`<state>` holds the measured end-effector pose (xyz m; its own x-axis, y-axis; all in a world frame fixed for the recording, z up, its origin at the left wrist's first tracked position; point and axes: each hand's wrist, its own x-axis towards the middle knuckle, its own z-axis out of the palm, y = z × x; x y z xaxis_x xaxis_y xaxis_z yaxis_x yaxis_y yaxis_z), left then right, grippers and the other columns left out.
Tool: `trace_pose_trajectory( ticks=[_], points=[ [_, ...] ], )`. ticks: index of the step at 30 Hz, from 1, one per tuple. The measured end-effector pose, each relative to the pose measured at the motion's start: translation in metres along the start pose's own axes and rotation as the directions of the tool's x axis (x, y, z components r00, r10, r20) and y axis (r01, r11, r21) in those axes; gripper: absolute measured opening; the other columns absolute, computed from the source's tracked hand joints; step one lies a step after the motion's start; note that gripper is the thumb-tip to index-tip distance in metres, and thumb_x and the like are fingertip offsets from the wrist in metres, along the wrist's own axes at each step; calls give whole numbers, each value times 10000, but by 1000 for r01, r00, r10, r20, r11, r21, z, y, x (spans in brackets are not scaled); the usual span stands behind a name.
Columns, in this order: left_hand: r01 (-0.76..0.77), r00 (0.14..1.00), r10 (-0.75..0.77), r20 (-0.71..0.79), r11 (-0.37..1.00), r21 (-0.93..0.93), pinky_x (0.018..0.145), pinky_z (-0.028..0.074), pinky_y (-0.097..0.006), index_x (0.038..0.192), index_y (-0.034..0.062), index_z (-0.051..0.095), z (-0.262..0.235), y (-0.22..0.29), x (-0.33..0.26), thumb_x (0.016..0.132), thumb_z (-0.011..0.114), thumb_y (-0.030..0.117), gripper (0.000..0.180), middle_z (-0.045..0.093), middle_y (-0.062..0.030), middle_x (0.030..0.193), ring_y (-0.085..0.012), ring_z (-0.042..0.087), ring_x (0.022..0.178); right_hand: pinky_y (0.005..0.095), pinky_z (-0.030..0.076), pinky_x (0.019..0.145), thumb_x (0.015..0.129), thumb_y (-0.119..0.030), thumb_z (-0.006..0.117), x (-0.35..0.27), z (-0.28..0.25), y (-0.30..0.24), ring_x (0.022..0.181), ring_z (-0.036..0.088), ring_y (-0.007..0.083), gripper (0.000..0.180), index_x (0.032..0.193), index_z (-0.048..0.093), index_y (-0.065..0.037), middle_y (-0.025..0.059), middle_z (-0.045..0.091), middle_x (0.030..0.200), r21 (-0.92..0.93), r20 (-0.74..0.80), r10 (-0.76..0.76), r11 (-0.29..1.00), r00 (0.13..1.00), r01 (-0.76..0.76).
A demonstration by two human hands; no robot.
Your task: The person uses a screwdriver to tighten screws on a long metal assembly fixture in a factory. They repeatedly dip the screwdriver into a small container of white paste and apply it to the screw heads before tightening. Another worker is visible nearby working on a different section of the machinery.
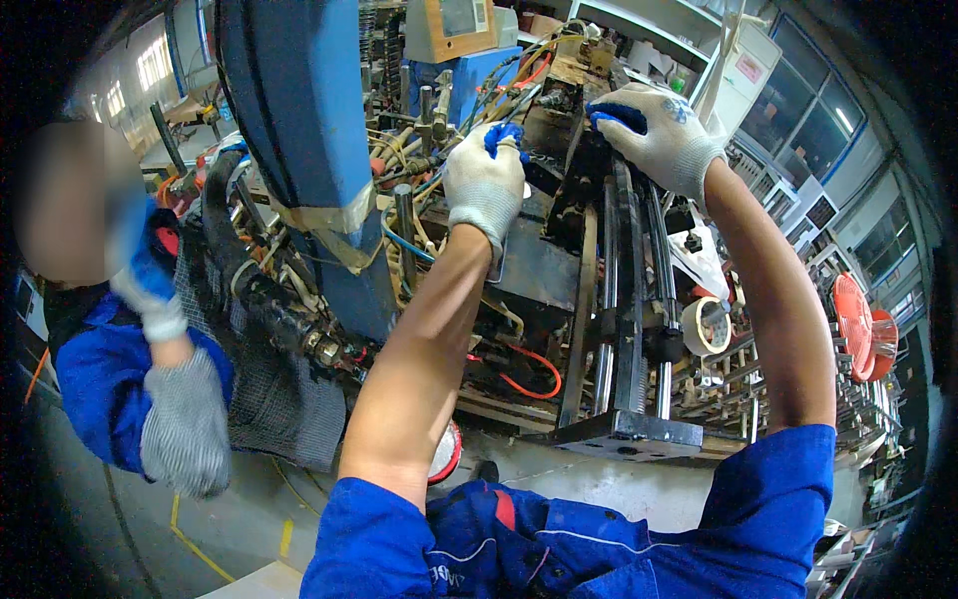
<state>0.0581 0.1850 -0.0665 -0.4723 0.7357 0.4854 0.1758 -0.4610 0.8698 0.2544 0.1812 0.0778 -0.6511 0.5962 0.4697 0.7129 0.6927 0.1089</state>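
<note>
My left hand [486,178], in a white knit glove with a blue palm, is closed with its fingers curled over the middle of the machine. Whatever it holds, if anything, is hidden inside the fist. My right hand [659,135], in a matching glove, lies on the upper end of a long black rail assembly [625,290]. Its thumb and fingers are spread apart, with the blue palm showing between them. Between my forearms are a dark metal plate [539,272] and a looped orange hose [544,392].
A tall blue machine column [299,110] stands left of my left arm, with hoses and cables around it. Further left is a co-worker in a blue jacket [100,369] and gloves. A tape roll [707,327] and red round baskets [853,324] are at the right.
</note>
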Motion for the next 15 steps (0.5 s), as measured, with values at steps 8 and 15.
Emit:
trace_pose_trajectory(
  ticks=[8,15],
  points=[
    [-40,999,39,29,999,27,761,546,-423,1043,39,744,8,-9,13,939,642,251,257,725,-187,835,-357,711,788,415,498,999,925,-366,575,-2,6,-1,1100,644,369,418,1124,705,-22,204,688,1140,47,-31,4,999,1000,-2],
    [-66,997,64,34,997,48,790,546,-440,1039,39,743,16,-7,16,935,640,257,263,724,-206,879,-392,703,851,421,490,1009,929,-358,576,-3,8,2,1109,636,374,407,1128,704,-26,206,683,1143,21,-26,8,1000,1000,-7]
  ],
)
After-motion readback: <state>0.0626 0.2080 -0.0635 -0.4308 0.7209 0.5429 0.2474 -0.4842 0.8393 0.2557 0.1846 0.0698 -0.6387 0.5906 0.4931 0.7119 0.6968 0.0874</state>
